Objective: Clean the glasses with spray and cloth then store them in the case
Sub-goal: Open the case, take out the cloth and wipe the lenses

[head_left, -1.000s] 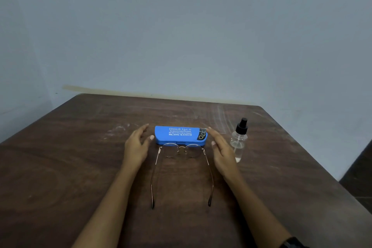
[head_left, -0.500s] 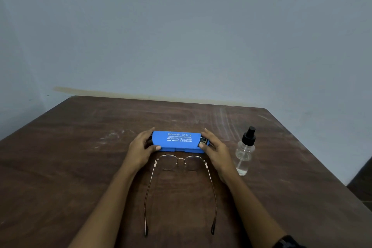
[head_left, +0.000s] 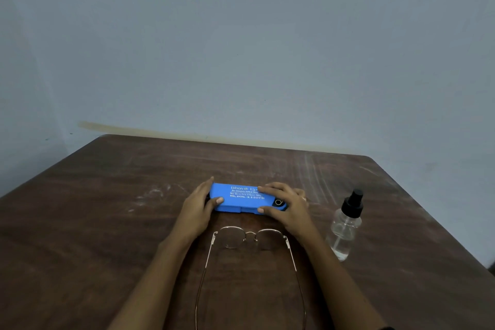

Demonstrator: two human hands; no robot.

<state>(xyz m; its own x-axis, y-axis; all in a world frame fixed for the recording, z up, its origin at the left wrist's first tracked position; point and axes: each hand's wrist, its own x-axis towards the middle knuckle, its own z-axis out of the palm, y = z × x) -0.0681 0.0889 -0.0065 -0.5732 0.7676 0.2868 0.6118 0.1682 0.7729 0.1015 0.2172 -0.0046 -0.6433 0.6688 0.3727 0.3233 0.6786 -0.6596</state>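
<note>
Though half-hidden, "Bhavik" on blue case [head_left: 223,191].

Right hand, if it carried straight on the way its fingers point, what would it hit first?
The blue case, which the right hand holds; further along the lid, probably the left hand at the other end, though depth is unclear.

Blue case [head_left: 241,197] with white lettering lying flat across the desk [head_left: 107,222], thin gold-wire glasses [head_left: 250,238] sitting just in front of it, arms unfolded and stretching toward the viewer, clear spray bottle [head_left: 345,225] with black nozzle standing upright off to the right
</note>
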